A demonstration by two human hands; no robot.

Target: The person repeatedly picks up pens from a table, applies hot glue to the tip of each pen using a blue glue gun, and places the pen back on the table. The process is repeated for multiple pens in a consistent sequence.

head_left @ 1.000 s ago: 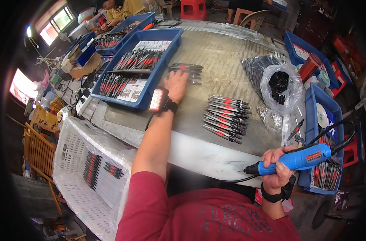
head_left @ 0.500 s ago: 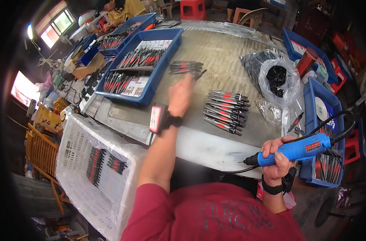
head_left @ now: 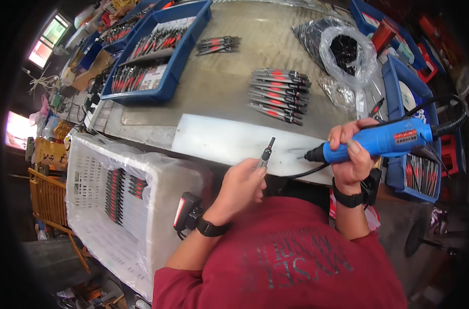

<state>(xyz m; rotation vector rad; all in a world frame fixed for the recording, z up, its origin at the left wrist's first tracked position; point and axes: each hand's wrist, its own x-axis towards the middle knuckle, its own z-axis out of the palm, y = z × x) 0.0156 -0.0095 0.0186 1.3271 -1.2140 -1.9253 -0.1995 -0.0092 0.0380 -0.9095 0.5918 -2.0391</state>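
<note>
In my right hand [head_left: 354, 159] is a blue electric screwdriver [head_left: 381, 140], its black nose and thin bit pointing left over a white board [head_left: 224, 136]. My left hand [head_left: 242, 188] is closed around a slim grey-and-black pen-shaped tool [head_left: 266, 155]. That tool stands tilted upward, its dark tip a short way left of the bit and apart from it; its lower part is hidden in my fingers. Beyond the board lies a neat stack of grey, black and red pen-shaped tools [head_left: 279, 95]. A smaller pile of similar tools [head_left: 218, 45] lies farther left.
At the back left, a blue tray [head_left: 167, 90] holds many such tools. A white plastic-lined crate [head_left: 165, 193] stands at my left with rows of them. To the right are a clear bag of black parts [head_left: 368, 64] and another blue tray [head_left: 397, 177].
My left hand has come back from the smaller pile toward my body, bringing a pen-shaped tool near the screwdriver bit. The view has shifted; my right hand still grips the screwdriver.
</note>
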